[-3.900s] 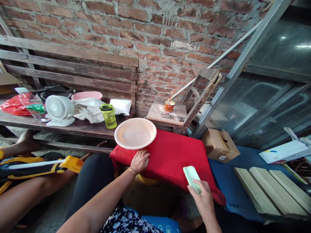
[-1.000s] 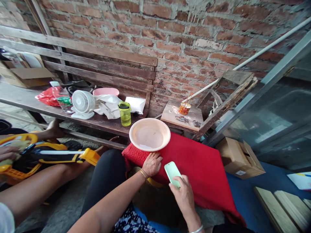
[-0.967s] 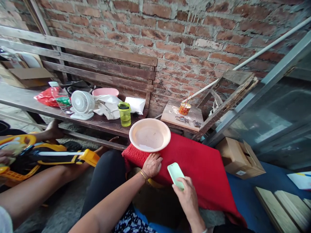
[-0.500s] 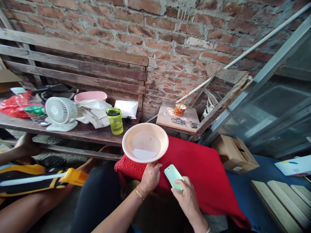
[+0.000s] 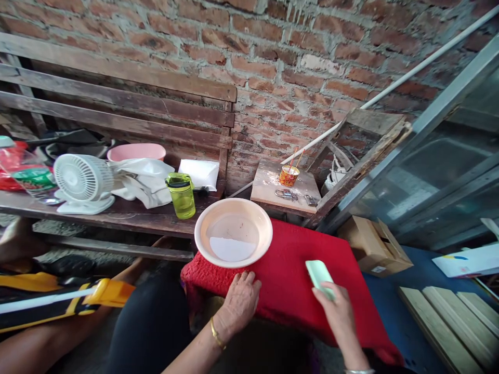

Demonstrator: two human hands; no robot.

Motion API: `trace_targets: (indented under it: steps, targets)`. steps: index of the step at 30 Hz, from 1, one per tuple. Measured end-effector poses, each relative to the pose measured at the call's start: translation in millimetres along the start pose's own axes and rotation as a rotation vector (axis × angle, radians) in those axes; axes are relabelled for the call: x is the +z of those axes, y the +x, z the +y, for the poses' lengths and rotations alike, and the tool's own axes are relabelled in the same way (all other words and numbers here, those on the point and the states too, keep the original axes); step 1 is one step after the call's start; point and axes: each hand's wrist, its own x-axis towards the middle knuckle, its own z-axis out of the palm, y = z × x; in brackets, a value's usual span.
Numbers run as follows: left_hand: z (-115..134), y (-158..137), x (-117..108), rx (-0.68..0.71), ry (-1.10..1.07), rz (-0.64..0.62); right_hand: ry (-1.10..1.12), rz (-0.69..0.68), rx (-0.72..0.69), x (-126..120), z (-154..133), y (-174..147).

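A cream plastic basin [image 5: 200,244] with water in it stands at the left end of the red cloth [image 5: 288,291]. My left hand [image 5: 241,298] rests on the cloth just below the basin's near rim, fingers stretched out and holding nothing. Out to the right, my right hand [image 5: 339,306] grips a flat mint-green, phone-shaped piece [image 5: 318,272] by its near end, over the cloth. Its exact kind cannot be made out.
On the wooden bench [image 5: 128,221] are a white fan [image 5: 83,179], a green bottle [image 5: 182,197] and a pink basin [image 5: 136,152]. A small stand [image 5: 265,192] holds a cup [image 5: 288,176] and padlocks [image 5: 286,194]. A cardboard box [image 5: 366,246] sits right. Another person's leg [image 5: 50,332] shows left.
My right hand has carried the mint-green piece to the right, away from the basin. My left hand has come off the basin's rim onto the cloth. The view has shifted slightly.
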Motion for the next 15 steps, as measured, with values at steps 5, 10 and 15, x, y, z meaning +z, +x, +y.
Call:
trace_targets:
  steps: [5, 10, 15]
  targets:
    - [-3, -6, 9, 0.009, 0.011, 0.047, -0.035, -0.259, -0.363, 56, -51, -19]
    - [-5, -10, 17, 0.004, -0.007, 0.04, -0.107, -0.045, -0.044, 1, 10, 18]
    - [1, -15, 25, 0.018, -0.026, 0.069, -0.155, 0.138, 0.2, -25, 27, 36]
